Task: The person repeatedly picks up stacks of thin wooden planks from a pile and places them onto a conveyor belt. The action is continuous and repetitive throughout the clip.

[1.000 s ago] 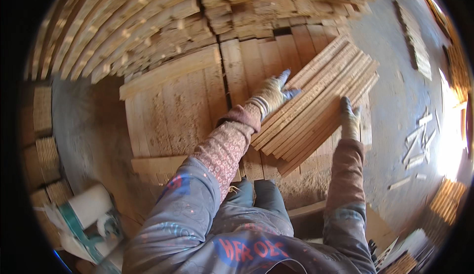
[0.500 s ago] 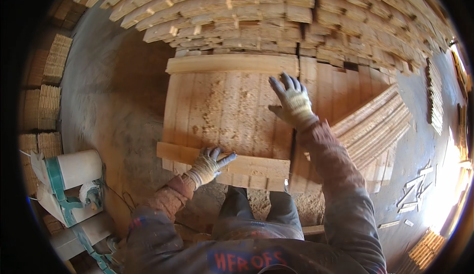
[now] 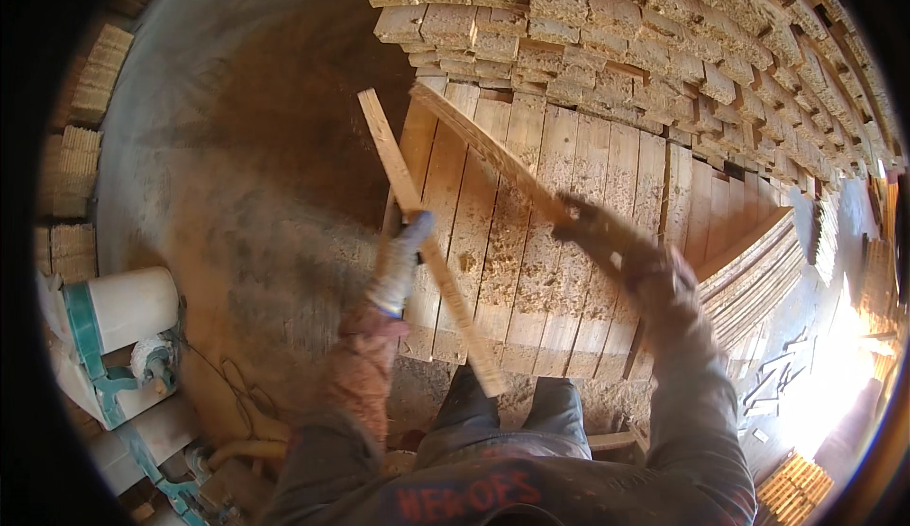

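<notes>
My left hand (image 3: pixel 408 256), in a pale work glove, is closed round the middle of a narrow wooden board (image 3: pixel 457 310) raised on edge over the left side of the stack. In my gloved right hand (image 3: pixel 592 223) I grip a second wooden board (image 3: pixel 502 159), which slants up and left from my fingers; motion smears this hand. Below both lies a layer of planks (image 3: pixel 573 156) set side by side, strewn with sawdust (image 3: pixel 531 251). The fingers of both hands are partly hidden behind the boards and gloves.
Tall stacked lumber (image 3: pixel 578 14) rises at the far side. A bundle of slats (image 3: pixel 754 275) lies on the right. White-and-green machinery (image 3: pixel 133 313) stands at lower left, a hose (image 3: pixel 246 450) near it. Scrap sticks (image 3: pixel 777 384) litter the floor at right.
Both hands have closed on the two crosswise boards and lifted them off the planks, swinging them lengthwise. The left hand has moved up and the right one down. The view has shifted too.
</notes>
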The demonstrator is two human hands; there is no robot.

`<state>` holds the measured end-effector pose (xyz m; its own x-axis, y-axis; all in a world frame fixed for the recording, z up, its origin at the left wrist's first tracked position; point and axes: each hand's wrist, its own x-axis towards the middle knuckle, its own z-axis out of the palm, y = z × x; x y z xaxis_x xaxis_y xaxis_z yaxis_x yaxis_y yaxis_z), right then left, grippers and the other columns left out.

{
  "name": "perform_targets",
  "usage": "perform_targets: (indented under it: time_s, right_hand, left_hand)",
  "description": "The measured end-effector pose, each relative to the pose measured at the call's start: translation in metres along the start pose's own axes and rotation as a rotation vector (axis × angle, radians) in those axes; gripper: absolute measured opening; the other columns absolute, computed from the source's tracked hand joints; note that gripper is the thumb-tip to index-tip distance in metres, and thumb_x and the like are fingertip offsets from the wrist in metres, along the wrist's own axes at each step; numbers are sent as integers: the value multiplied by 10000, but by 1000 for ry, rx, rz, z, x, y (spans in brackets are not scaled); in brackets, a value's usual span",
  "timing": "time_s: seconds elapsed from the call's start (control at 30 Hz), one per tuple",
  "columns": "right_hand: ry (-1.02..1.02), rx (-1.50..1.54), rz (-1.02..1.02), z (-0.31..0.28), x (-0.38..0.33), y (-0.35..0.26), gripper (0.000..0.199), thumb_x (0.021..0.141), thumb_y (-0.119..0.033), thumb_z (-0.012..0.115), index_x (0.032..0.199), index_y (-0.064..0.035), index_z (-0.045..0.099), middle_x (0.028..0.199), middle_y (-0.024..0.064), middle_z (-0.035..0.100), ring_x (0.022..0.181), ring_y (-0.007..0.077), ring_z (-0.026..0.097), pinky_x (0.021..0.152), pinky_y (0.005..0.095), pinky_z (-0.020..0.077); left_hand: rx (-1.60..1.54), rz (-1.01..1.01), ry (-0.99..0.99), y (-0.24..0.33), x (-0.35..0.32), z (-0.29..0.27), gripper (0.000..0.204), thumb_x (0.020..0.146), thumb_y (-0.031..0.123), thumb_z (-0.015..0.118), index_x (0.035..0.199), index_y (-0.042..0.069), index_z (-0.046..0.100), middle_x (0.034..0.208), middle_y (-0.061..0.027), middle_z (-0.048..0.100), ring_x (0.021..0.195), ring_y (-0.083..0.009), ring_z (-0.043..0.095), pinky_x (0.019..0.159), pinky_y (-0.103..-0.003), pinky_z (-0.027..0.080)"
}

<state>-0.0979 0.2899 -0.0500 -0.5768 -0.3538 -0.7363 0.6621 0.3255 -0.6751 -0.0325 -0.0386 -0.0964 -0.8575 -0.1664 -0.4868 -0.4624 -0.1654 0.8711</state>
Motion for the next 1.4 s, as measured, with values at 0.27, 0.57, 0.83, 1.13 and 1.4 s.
perform_targets:
  time_s: [0.27, 0.57, 0.83, 1.13, 1.4]
  right_hand:
    - [581, -550, -121, 140, 25, 101, 1049, 712, -383, 907, 1530, -9, 367, 1283, 201, 634, 1168, 344, 635, 1000, 428, 529]
    - [553, 164, -270, 100, -128, 145, 855, 698, -123, 880, 1433, -5, 458, 1201, 117, 649, 1092, 225, 628, 966, 371, 533]
    - [767, 315, -202, 78, -221, 170, 653, 752, -77, 791, 1353, -43, 538, 1129, 31, 662, 985, 139, 640, 857, 315, 550]
    - [826, 447, -234, 53, -267, 199, 694, 746, -168, 829, 1361, -33, 537, 1090, 24, 663, 935, 118, 633, 787, 293, 550]
    - [927, 463, -239, 2, -332, 242, 607, 784, -185, 806, 1303, -4, 549, 1044, 27, 655, 859, 101, 614, 733, 279, 534]
  left_hand:
    - [652, 367, 280, -79, 86, -19, 677, 928, 486, 726, 1432, 68, 558, 1194, -196, 681, 1176, -323, 627, 954, -467, 526]
    - [62, 17, -77, -73, 51, -97, 301, 965, 117, 721, 1242, 21, 655, 1109, -61, 702, 1031, -169, 671, 950, -288, 560]
    - [181, -91, -349, -79, 34, -61, 679, 901, 237, 816, 1440, -16, 490, 1262, -141, 677, 1091, -208, 669, 996, -309, 547]
    - [-25, -215, -403, -111, 17, -20, 693, 950, 367, 736, 1433, -70, 501, 1366, -187, 626, 1234, -230, 622, 1017, -330, 528]
    - [102, -50, -510, -57, -50, 71, 653, 1000, 253, 664, 1493, -77, 391, 1368, -192, 599, 1323, -276, 550, 1173, -381, 429]
